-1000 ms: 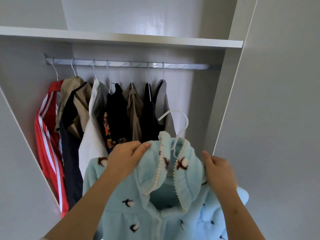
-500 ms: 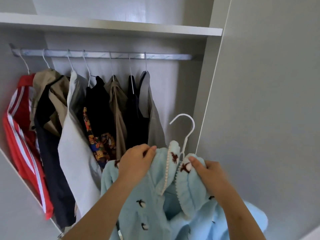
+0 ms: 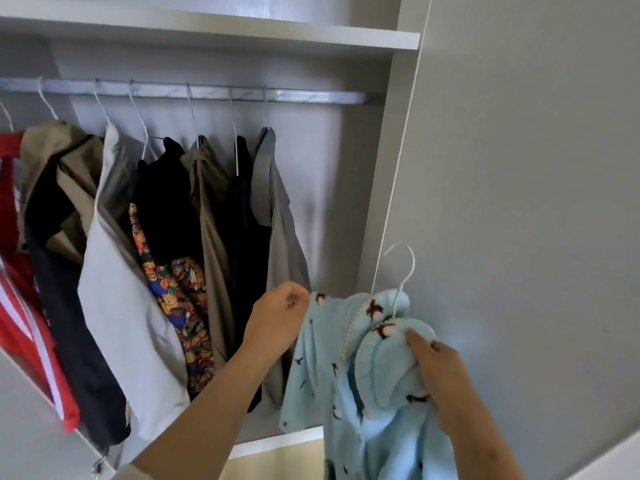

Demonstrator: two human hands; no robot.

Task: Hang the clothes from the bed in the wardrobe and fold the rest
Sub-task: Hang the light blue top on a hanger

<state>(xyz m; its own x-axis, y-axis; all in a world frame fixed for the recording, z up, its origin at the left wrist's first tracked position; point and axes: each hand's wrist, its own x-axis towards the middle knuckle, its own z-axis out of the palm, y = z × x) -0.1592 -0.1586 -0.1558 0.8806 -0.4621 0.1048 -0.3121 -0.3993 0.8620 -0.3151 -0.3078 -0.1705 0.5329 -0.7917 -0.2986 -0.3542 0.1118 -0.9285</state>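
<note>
A fluffy light blue coat (image 3: 332, 368) with small brown-and-white bird prints sits on a white wire hanger (image 3: 403, 275), whose hook stands up free in front of the wardrobe's right side panel. My right hand (image 3: 440, 382) grips the coat's hood just below the hook. My left hand (image 3: 280, 318) is curled at the coat's left shoulder edge and seems to pinch it. The coat is well below the metal rail (image 3: 311, 97).
Several garments hang on the rail: red (image 3: 20, 306), beige and black, white (image 3: 117, 323), black with bear print (image 3: 173, 292), olive, navy, grey (image 3: 277, 216). A bare stretch of rail lies right of the grey one. A shelf (image 3: 242, 32) runs above; the open door (image 3: 519, 202) fills the right.
The coat and both hands have shifted right, toward the wardrobe's side panel. My left hand has slid from the collar to the coat's left shoulder edge. My right hand keeps its hold on the hood.
</note>
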